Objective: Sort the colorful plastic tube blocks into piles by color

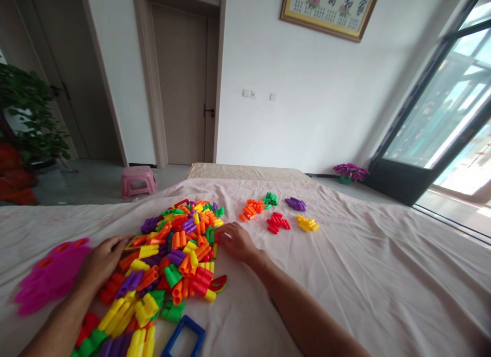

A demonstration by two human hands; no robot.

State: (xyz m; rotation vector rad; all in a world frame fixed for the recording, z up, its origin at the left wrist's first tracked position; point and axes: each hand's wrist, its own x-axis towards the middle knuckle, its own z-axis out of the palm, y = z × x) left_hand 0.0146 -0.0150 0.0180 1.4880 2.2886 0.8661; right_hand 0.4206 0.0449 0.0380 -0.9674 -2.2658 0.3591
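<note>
A heap of plastic tube-shaped building blocks [180,239] in orange, yellow, red, green and purple lies between my two hands. My left hand [102,260] rests at the heap's left edge, fingers stretched toward yellow and orange blocks. On the opposite side, my right hand [240,242] has its thumb and fingers curled together against the heap, beside a green block [210,235]; what the fingertips hold is hidden. Farther back are small colour groups: orange blocks [253,208], green blocks [270,199], red blocks [278,222], purple blocks [295,204] and yellow blocks [307,223].
A bright pink flat plastic piece [53,277] lies left of my left forearm. Near the front are a blue rectangular frame [184,337] and a watermelon-slice piece [219,284]. The creased pale cloth [364,275] covers the table. Beyond stands a pink stool [138,182].
</note>
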